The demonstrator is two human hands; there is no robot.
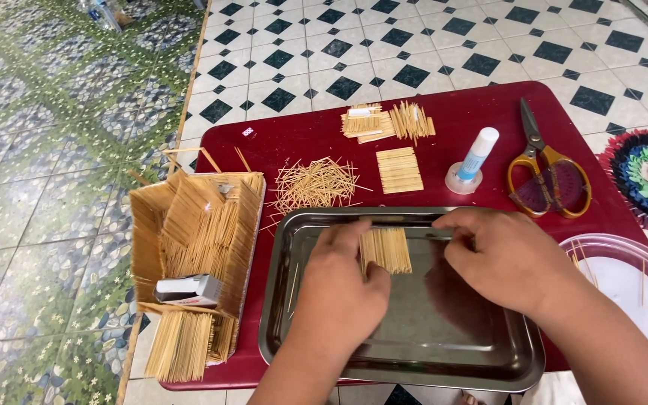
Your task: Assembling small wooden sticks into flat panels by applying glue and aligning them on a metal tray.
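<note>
A small flat panel of toothpicks (386, 249) lies in a steel tray (414, 352) on a low red table (481, 112). My left hand (339, 289) presses on the panel's left side, thumb against its lower edge. At the panel's right edge rests my right hand (500, 259), fingers curled down onto the tray bottom. Neither hand lifts anything.
A toothpick box structure (196, 232) holding a small white box stands at the left. Behind the tray lie a loose toothpick pile (315, 184), more toothpick panels (399, 169), a glue stick (475, 157) and orange-handled scissors (545, 161). A clear lid (628, 281) is at the right.
</note>
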